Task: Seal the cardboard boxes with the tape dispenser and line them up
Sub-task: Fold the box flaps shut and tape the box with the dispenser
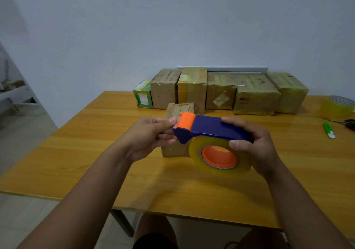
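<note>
My right hand grips the blue and orange tape dispenser by its blue body, held above the wooden table. A clear tape roll hangs under it. My left hand pinches at the dispenser's orange front end, where the tape comes out. Right behind the hands stands a small cardboard box, partly hidden by them. A row of several taped cardboard boxes lines the table's far edge against the wall, with a small green box at its left end.
At the far right of the table lie a spare roll of clear tape, black scissors and a green and white utility knife. A shelf stands off to the left beyond the table.
</note>
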`<control>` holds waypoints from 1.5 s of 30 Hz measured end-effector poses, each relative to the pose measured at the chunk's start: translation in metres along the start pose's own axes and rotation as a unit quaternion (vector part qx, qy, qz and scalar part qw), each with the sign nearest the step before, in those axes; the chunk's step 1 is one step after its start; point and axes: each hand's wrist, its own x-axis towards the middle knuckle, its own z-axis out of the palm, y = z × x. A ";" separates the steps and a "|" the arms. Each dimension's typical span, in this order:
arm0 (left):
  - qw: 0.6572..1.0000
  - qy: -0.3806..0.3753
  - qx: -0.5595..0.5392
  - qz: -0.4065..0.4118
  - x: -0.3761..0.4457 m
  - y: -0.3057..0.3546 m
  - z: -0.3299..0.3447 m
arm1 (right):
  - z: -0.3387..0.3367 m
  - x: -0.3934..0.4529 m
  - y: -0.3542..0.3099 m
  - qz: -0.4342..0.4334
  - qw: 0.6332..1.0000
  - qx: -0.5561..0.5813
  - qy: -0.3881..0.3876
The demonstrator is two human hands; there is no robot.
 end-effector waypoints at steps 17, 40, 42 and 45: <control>1.000 0.000 -0.021 -0.021 0.003 -0.001 0.002 | -0.002 -0.005 0.004 0.027 1.000 0.008 -0.001; 0.987 0.108 -0.114 -0.032 0.009 -0.016 0.012 | 0.000 -0.008 0.007 0.017 1.000 -0.005 0.016; 0.988 0.097 -0.116 -0.038 0.009 -0.016 0.011 | 0.000 -0.008 0.007 0.016 1.000 -0.002 0.015; 0.990 0.044 -0.112 -0.074 0.008 -0.015 0.011 | 0.002 -0.008 0.006 0.019 1.000 0.005 0.010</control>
